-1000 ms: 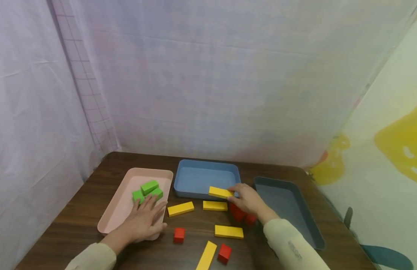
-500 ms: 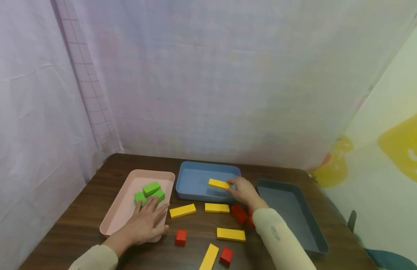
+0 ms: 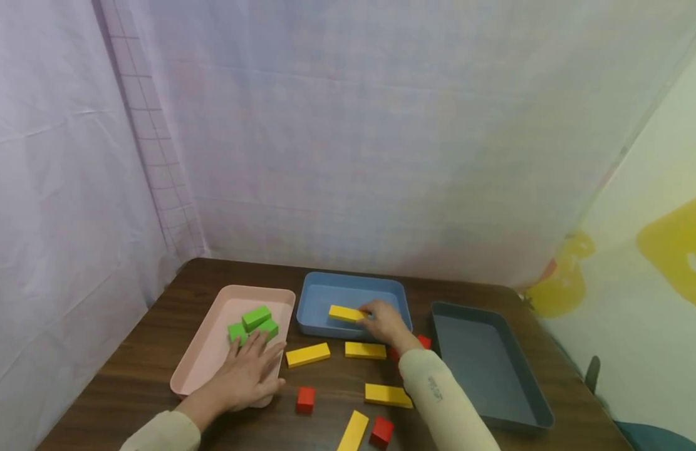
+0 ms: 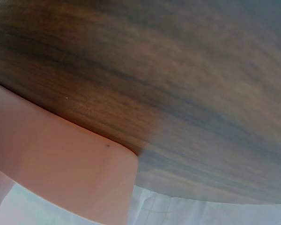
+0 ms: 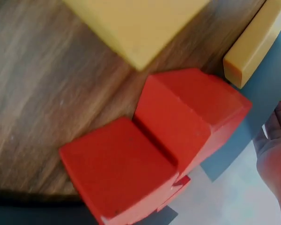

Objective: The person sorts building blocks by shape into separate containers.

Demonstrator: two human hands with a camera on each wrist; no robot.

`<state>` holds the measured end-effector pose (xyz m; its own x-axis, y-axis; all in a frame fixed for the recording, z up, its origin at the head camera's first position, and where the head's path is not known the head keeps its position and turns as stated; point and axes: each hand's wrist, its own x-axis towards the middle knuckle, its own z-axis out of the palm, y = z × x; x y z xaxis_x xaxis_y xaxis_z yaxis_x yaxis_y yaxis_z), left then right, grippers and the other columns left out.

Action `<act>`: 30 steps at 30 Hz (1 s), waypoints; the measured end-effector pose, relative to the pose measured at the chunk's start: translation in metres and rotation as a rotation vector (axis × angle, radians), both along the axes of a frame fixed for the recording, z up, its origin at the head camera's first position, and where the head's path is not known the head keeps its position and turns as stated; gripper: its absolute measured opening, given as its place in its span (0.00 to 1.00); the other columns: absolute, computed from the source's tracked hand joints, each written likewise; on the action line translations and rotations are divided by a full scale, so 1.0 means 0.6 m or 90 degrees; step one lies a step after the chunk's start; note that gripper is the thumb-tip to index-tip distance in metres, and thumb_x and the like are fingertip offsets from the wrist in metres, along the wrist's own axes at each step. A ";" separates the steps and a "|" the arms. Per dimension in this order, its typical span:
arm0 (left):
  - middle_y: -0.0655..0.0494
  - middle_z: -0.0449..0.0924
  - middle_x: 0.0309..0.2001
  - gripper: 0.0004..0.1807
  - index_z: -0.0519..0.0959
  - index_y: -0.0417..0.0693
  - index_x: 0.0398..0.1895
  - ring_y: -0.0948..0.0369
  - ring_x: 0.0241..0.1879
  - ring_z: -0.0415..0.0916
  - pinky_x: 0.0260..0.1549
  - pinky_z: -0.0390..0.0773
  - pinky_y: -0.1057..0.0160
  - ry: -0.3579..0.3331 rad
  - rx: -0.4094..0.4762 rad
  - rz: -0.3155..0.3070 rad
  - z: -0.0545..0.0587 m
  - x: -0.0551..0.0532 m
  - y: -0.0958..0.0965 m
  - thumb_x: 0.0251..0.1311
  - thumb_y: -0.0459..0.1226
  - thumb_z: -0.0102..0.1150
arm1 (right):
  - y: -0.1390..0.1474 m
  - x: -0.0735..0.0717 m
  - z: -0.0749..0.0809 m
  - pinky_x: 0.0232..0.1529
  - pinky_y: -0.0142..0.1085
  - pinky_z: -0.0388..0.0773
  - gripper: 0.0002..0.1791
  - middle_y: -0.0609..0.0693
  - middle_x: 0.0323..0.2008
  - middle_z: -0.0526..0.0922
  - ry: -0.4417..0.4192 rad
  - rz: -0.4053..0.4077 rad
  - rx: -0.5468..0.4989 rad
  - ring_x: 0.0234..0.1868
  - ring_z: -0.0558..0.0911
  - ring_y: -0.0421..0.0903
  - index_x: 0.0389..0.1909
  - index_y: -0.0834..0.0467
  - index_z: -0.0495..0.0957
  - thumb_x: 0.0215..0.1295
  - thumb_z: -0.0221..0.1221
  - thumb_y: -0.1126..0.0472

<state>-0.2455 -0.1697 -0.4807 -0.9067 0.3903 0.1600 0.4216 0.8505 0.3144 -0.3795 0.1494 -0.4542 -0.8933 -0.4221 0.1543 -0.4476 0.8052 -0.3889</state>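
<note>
My right hand (image 3: 386,322) pinches one end of a yellow block (image 3: 344,313) between thumb and fingers. The block lies low inside the blue tray (image 3: 353,280). At the right edge of the right wrist view, part of that hand (image 5: 276,150) shows beside the tray. Spread fingers of my left hand (image 3: 246,374) reach over the near right side of the pink tray (image 3: 198,357), fingertips right at the green blocks (image 3: 257,317). The left wrist view catches mostly the outer wall of the pink tray (image 4: 61,154).
Several yellow blocks (image 3: 365,351) and red cubes (image 3: 305,399) lie on the wooden table (image 3: 257,435). Under the right forearm, clustered red blocks (image 5: 178,112) are partly hidden from the head view. A dark grey tray (image 3: 485,363) stands at the right.
My right hand has carried the yellow block from in front of the blue tray's near rim, up over it and left into the tray. The left hand stays in place.
</note>
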 end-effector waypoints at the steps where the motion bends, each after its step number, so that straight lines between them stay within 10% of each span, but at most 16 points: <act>1: 0.36 0.52 0.75 0.39 0.64 0.51 0.74 0.37 0.74 0.44 0.67 0.39 0.30 -0.001 -0.001 0.000 0.000 -0.001 0.000 0.64 0.59 0.53 | -0.001 -0.001 -0.001 0.56 0.52 0.75 0.16 0.57 0.50 0.83 0.001 0.004 -0.003 0.53 0.80 0.56 0.52 0.62 0.83 0.66 0.65 0.60; 21: 0.36 0.52 0.75 0.39 0.65 0.50 0.74 0.36 0.74 0.44 0.66 0.39 0.29 0.006 0.020 -0.002 -0.005 -0.012 -0.009 0.64 0.57 0.56 | 0.009 0.010 0.011 0.63 0.54 0.70 0.23 0.58 0.60 0.78 -0.037 -0.033 -0.103 0.63 0.74 0.58 0.62 0.63 0.76 0.70 0.61 0.59; 30: 0.35 0.51 0.75 0.39 0.65 0.51 0.74 0.36 0.74 0.44 0.66 0.39 0.28 -0.001 0.010 0.000 0.001 -0.012 -0.014 0.64 0.58 0.54 | 0.041 0.060 0.023 0.57 0.50 0.76 0.22 0.53 0.56 0.81 -0.029 -0.001 -0.166 0.55 0.80 0.53 0.61 0.58 0.78 0.68 0.63 0.56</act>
<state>-0.2528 -0.1778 -0.4800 -0.9067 0.3883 0.1645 0.4216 0.8450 0.3289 -0.3438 0.1738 -0.4404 -0.9024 -0.3721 0.2173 -0.4239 0.6763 -0.6024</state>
